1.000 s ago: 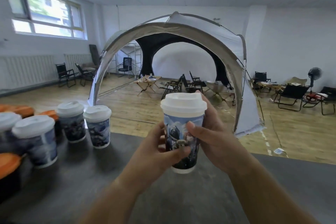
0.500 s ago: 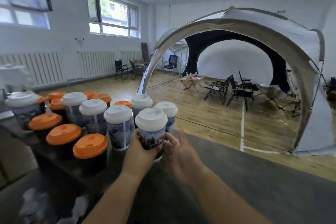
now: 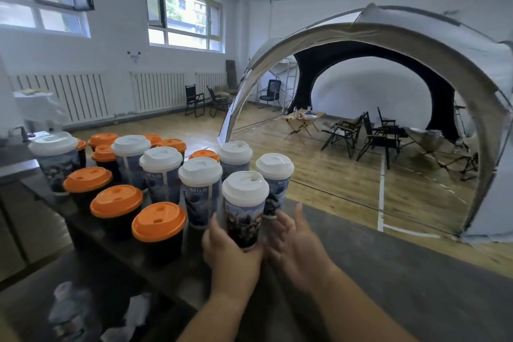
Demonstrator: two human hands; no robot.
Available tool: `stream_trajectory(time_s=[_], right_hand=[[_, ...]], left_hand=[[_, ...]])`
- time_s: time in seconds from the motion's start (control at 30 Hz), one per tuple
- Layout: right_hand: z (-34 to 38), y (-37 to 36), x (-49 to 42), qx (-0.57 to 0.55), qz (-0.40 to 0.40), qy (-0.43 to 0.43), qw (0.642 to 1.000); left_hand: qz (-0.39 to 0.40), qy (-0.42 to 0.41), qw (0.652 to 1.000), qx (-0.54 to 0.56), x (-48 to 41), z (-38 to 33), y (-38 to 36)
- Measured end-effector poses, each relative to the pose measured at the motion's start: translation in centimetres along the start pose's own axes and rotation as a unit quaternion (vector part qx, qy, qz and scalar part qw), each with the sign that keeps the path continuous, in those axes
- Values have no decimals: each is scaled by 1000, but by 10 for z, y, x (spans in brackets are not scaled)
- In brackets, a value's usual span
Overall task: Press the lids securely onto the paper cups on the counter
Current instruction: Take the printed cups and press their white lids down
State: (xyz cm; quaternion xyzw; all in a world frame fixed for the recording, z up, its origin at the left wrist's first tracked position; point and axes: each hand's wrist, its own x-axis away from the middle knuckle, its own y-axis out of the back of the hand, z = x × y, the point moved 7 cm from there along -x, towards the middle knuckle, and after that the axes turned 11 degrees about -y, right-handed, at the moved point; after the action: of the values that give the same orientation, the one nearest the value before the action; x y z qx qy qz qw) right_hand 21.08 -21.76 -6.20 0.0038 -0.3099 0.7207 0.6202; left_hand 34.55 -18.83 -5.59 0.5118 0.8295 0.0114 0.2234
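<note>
Left hand point(image 3: 231, 254) — fingers wrapped low round the white-lidded paper cup point(image 3: 244, 221), which is at the front of the lidded group point(image 3: 200, 194) on the tabletop point(image 3: 402, 286). Right hand point(image 3: 295, 244) fingers spread, holding nothing. Best: set base flat — release without nudging the group.

Lidded cup point(image 3: 244, 211) moved from mid-air to cup cluster point(image 3: 161, 169); right hand point(image 3: 297, 247) released, fingers spread beside it.
</note>
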Motion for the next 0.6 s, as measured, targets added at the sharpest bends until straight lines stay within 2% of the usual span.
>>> stream_trajectory(time_s=[0.03, 0.1, 0.27, 0.37, 0.43, 0.5, 0.6], right_hand=[[3, 7, 4, -15, 0, 5, 1000], [12, 23, 16, -44, -18, 14, 999], [37, 77, 59, -156, -26, 74, 985], [52, 115, 92, -187, -31, 113, 975], [62, 151, 122, -173, -81, 144, 971], [69, 196, 159, -153, -171, 183, 956], [76, 266, 235, -154, -312, 245, 905]], left_hand=[[-20, -22, 999, 10, 12, -10, -1], [8, -70, 995, 65, 33, -34, -19], [205, -66, 955, 202, 57, -95, -92], [291, -78, 926, 229, 66, -121, -130], [377, -79, 895, 225, 83, -139, -165], [465, -92, 851, 226, 110, -158, -200], [562, -133, 787, 217, 166, -191, -248]])
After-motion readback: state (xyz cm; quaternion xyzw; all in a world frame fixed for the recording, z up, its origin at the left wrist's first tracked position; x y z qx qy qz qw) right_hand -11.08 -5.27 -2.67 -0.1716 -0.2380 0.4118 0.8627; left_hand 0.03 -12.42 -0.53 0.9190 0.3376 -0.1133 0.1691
